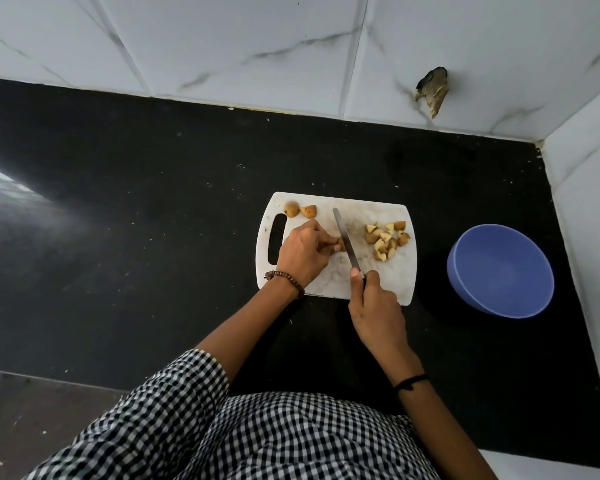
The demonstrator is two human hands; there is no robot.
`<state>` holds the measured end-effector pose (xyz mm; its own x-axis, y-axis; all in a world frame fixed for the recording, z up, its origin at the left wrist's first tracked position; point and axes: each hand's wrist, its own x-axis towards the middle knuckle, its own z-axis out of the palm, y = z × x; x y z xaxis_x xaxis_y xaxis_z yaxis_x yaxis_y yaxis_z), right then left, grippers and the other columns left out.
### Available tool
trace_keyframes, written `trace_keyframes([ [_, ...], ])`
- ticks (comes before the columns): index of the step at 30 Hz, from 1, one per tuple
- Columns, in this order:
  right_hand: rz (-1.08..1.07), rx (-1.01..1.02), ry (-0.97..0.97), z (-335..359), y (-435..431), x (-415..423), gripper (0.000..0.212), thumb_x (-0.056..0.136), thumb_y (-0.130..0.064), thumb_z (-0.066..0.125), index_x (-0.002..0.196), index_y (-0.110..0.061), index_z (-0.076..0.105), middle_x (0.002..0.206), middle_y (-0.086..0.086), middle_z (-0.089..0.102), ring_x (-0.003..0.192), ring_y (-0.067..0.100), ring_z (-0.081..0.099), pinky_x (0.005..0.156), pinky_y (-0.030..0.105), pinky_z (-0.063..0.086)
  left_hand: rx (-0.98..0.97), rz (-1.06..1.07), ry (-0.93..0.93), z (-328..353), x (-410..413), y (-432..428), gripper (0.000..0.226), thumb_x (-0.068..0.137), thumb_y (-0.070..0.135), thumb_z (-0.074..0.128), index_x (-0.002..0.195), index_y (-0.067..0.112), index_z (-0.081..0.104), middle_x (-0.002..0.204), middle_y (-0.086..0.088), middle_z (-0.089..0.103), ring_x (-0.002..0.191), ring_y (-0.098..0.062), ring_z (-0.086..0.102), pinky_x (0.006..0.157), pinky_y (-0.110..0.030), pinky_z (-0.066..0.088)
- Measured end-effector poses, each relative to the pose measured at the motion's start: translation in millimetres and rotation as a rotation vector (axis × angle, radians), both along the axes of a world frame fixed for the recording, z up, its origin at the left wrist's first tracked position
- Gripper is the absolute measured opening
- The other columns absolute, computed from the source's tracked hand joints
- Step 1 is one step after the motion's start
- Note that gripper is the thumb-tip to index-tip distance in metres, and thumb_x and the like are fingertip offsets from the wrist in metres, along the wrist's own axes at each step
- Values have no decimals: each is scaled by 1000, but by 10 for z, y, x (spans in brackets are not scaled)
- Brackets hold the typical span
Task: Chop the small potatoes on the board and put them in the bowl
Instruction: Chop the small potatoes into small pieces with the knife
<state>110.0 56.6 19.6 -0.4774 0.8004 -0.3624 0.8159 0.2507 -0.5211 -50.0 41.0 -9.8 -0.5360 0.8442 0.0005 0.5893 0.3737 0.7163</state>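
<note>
A white cutting board (392, 271) lies on the black counter. My left hand (303, 251) pinches a small potato piece (341, 243) at the board's middle. My right hand (374, 306) grips the handle of a knife (345, 240), whose blade rests against that piece on its right side. A pile of chopped potato pieces (387, 240) sits on the right part of the board. Two potato halves (299, 210) lie at the board's far left corner. A blue bowl (499, 271) stands right of the board, with nothing visible inside.
The black counter (153, 237) stretches wide to the left. White tiled walls (291, 46) rise behind and on the right, forming a corner near the bowl. A broken hole (433, 90) marks the back wall.
</note>
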Motion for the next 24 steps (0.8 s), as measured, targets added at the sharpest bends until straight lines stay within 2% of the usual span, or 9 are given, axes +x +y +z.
trace_keyframes([
  [4, 36, 26, -73, -3, -24, -26, 42, 106, -49, 17, 105, -16, 44, 75, -2, 51, 73, 22, 55, 68, 38, 48, 0, 6, -10, 16, 6, 3, 15, 80, 25, 75, 93, 16, 76, 89, 7, 62, 78, -8, 58, 69, -29, 55],
  [7, 65, 30, -101, 18, -4, -58, 43, 106, -47, 18, 107, -13, 45, 82, 4, 55, 78, 26, 59, 69, 40, 50, 6, 0, -20, 28, -10, 15, 15, 79, 23, 77, 90, 13, 76, 88, 5, 63, 77, -8, 60, 70, -27, 54],
  [16, 24, -161, -78, 79, 130, -142, 53, 104, -55, 18, 109, -14, 52, 98, 9, 61, 91, 31, 63, 85, 50, 54, 13, -16, -2, 23, -30, 26, 14, 78, 21, 77, 88, 11, 76, 87, 4, 65, 75, -9, 61, 69, -23, 52],
  [20, 26, -149, -84, 97, 172, -208, 54, 102, -59, 16, 107, -17, 50, 94, 10, 61, 79, 34, 67, 76, 50, 58, 5, 12, -43, 19, -4, 25, 12, 79, 17, 77, 85, 8, 74, 86, 2, 67, 79, -11, 64, 71, -25, 54],
  [24, 62, -126, -115, 110, 151, -177, 51, 102, -57, 16, 102, -17, 47, 93, 11, 62, 76, 35, 67, 75, 49, 58, 14, 47, -38, 1, 27, 30, 9, 80, 14, 75, 86, 7, 75, 86, 2, 65, 77, -9, 62, 72, -23, 54],
])
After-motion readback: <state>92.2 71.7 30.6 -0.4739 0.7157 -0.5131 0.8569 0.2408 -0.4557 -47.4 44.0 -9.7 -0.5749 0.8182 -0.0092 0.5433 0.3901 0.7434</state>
